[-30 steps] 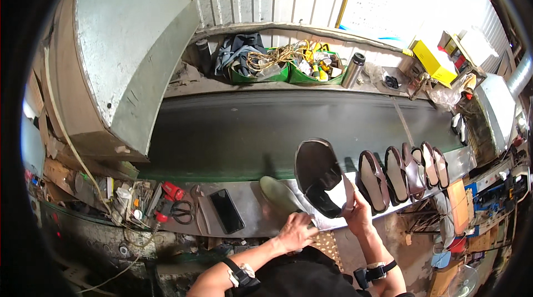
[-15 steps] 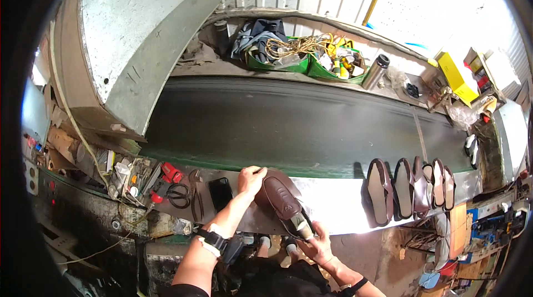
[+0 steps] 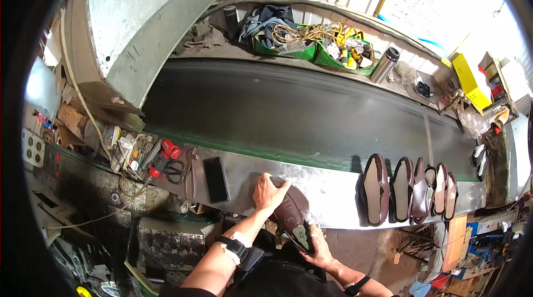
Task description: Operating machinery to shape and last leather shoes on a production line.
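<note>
Shoe (image 3: 291,215), brown and smooth, is at the near edge of the shiny metal bench (image 3: 333,200), close to the person's body. Its toe points away, over the bench, and its heel end sticks out past the edge. I cannot tell if the toe touches the metal. The left hand (image 3: 269,192) grips the toe end, with its thumb on top. The right hand (image 3: 318,251) grasps the heel end, by the opening, where something pale green shows inside.

Left of the shoe, a black phone (image 3: 216,179) lies on the bench. Next come pliers (image 3: 190,176), then scissors (image 3: 174,172) with dark handles, and a red tool (image 3: 170,149). To the right, well apart from the shoe, more brown shoes (image 3: 376,194) with pale middles make a row. A wide dark belt (image 3: 288,108) runs behind the bench. Past it are two green bins (image 3: 290,52) full of bits, and a silver bottle (image 3: 385,66).
</note>
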{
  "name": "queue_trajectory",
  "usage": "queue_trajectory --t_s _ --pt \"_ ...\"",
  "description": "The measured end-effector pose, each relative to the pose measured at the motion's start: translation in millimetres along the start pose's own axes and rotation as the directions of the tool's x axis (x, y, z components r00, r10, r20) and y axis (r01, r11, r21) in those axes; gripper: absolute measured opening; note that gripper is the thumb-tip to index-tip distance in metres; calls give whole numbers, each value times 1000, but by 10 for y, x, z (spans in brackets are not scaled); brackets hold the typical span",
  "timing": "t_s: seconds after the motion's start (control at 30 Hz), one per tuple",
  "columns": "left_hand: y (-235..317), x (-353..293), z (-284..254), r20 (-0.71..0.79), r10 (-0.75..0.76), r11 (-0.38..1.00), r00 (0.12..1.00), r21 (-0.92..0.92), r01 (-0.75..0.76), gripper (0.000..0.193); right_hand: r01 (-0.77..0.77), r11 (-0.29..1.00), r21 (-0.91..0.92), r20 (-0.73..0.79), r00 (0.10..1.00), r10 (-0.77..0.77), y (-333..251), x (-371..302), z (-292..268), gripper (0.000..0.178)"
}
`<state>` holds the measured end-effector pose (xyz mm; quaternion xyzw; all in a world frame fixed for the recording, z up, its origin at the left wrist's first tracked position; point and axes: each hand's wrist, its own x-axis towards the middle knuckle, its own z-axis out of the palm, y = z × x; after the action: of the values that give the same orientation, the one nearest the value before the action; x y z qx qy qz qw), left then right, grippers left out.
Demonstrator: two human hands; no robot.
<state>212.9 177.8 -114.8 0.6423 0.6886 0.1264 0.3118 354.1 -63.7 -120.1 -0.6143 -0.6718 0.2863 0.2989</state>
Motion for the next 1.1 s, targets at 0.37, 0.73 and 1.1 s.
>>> queue_trajectory --t_s 0.37,0.73,1.1 --pt "-171 -32 -377 -17 -99 931 995 -354 86 40 -109 775 623 149 989 19 -114 223 -380 112" --pt "-1148 -1237 -1889 -489 -239 878 839 -477 -28 43 -467 628 622 482 861 163 -1684 1226 79 66" --pt "-2961 -3953 -3816 -670 -674 625 313 -742 -243 32 -427 543 723 650 687 -326 -4056 377 1889 37"
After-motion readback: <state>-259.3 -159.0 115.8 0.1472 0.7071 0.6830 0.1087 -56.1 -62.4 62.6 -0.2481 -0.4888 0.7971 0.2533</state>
